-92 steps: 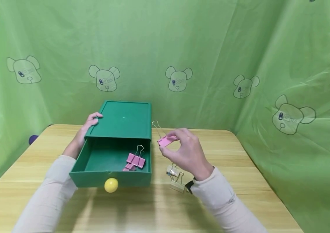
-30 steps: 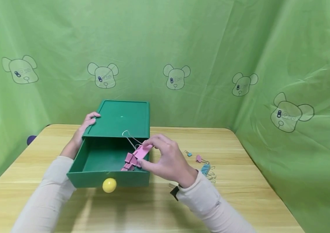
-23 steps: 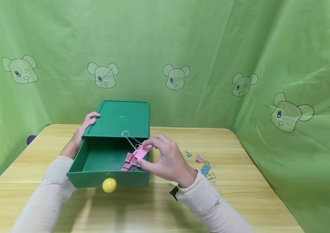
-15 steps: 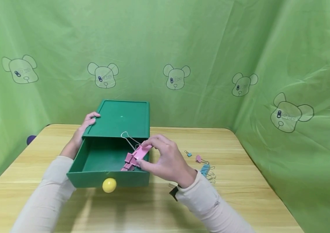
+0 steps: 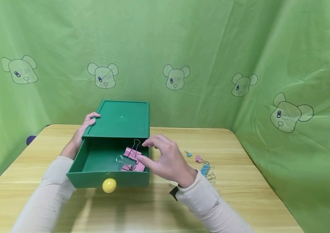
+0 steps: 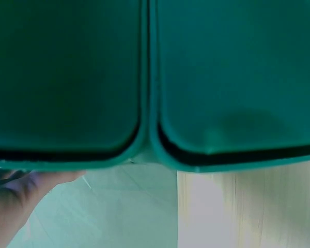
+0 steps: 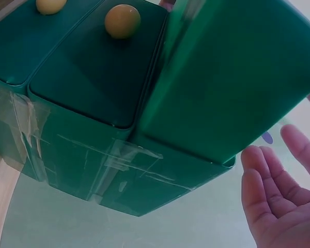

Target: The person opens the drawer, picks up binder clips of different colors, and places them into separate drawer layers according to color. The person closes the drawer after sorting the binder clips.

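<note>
A green drawer (image 5: 95, 180) with a yellow knob (image 5: 109, 185) is pulled out of its green case (image 5: 121, 119). The left hand (image 5: 80, 133) rests along the case's left side, fingertips at the top edge. Over the drawer's right wall hovers the right hand (image 5: 168, 158), thumb and fingers apart, holding nothing. Below its fingertips lie pink binder clips: one (image 5: 132, 153) with its wire handles up, another (image 5: 139, 166) near the front right corner and a smaller one (image 5: 126, 167) to its left. In the right wrist view that hand (image 7: 281, 196) is beside the drawer wall, palm visible.
On the wooden table (image 5: 226, 200) to the right lie a small blue binder clip (image 5: 189, 154), a pink one (image 5: 198, 159) and larger blue ones (image 5: 205, 169). The right forearm partly hides a pale clip (image 5: 172, 185). Taped drawers (image 7: 88, 155) stand lower in the stack.
The right hand brought a pink binder clip from beside the case to over the drawer, then let it go. The clip now lies inside; the left hand stays put.
</note>
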`<state>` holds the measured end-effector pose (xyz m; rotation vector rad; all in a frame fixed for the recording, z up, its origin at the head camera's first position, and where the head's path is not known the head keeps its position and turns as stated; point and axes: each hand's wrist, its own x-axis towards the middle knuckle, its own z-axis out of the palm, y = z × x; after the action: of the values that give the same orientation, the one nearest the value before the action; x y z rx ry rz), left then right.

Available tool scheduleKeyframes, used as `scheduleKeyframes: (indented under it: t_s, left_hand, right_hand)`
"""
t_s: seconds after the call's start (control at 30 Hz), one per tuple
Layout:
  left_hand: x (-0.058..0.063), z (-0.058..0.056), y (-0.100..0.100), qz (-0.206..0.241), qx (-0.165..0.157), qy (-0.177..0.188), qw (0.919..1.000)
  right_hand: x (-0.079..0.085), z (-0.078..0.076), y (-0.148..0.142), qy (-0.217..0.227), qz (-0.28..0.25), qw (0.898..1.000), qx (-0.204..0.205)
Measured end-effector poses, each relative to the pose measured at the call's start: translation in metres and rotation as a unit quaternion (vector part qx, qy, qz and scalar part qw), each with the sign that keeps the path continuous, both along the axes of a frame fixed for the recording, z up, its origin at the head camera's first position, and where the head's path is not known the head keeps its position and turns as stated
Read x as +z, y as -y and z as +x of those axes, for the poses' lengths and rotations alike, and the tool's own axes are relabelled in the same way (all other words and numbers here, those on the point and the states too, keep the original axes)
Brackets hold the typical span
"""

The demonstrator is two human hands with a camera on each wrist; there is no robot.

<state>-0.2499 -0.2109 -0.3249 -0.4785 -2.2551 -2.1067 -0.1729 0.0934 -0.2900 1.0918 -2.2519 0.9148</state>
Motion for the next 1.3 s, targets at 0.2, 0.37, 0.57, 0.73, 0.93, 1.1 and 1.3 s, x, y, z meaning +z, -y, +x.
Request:
scheduleKeyframes:
  t_s: [0.2,0.37,0.57,0.73,0.93,1.1,1.3]
  left_hand:
    - [0.0,0.0,0.0,-0.001,-0.002,-0.001,1.0]
    - [0.0,0.0,0.0,0.004,-0.001,-0.001,1.0]
    - [-0.001,0.001,0.0,0.0,-0.001,-0.006,1.0]
    - [0.0,0.001,0.0,0.0,-0.002,-0.004,1.0]
    - [0.0,0.001,0.0,0.002,-0.003,0.001,1.0]
    - [-0.001,0.001,0.0,0.0,-0.002,0.003,1.0]
    - [-0.001,0.001,0.0,0.004,-0.001,0.001,1.0]
  right_hand:
    - [0.0,-0.002,-0.003,-0.003,-0.005,1.0,-0.003]
    - [-0.001,-0.007,-0.009,-0.006,-0.01,1.0,-0.004]
    - [-0.002,-0.016,-0.017,-0.009,-0.007,1.0,-0.022]
    - [-0.005,-0.025,-0.026,-0.005,-0.001,0.999,-0.045]
    - [-0.012,-0.039,-0.039,0.021,0.012,0.996,-0.086]
    - [-0.02,-0.053,-0.05,0.053,0.035,0.99,-0.123]
    - [-0.032,-0.068,-0.063,0.091,0.045,0.982,-0.162]
